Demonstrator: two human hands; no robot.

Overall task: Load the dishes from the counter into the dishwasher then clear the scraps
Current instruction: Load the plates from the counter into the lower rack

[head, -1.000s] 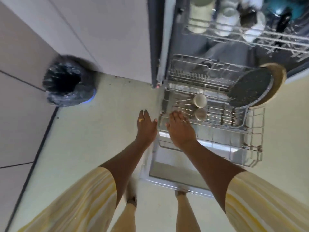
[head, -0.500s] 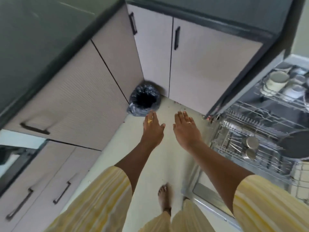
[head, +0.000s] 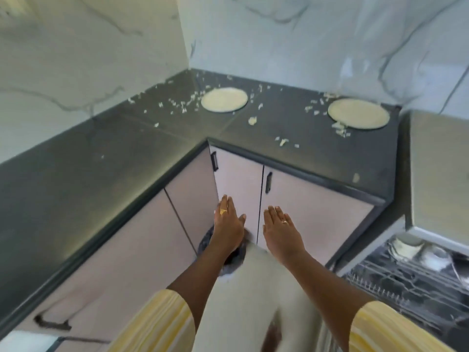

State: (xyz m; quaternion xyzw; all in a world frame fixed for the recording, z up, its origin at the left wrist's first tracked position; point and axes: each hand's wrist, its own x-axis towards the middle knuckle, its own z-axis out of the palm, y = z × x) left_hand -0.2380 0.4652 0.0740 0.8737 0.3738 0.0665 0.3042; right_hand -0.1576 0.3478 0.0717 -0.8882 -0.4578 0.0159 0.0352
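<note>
Both my left hand (head: 227, 224) and right hand (head: 281, 231) are hanging flat, holding nothing; two plates (head: 224, 100) and scraps (head: 177, 105) are waiting on the counter (head: 101, 153), dishwasher (head: 411, 270) partly loaded.

Two round cream plates (head: 224, 100) (head: 358, 113) lie flat on the dark counter (head: 76, 158) amid scattered scraps (head: 282, 141).

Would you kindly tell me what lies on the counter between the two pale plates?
In the head view, only scattered food scraps lie on the dark counter between the left plate and the right plate.
</note>
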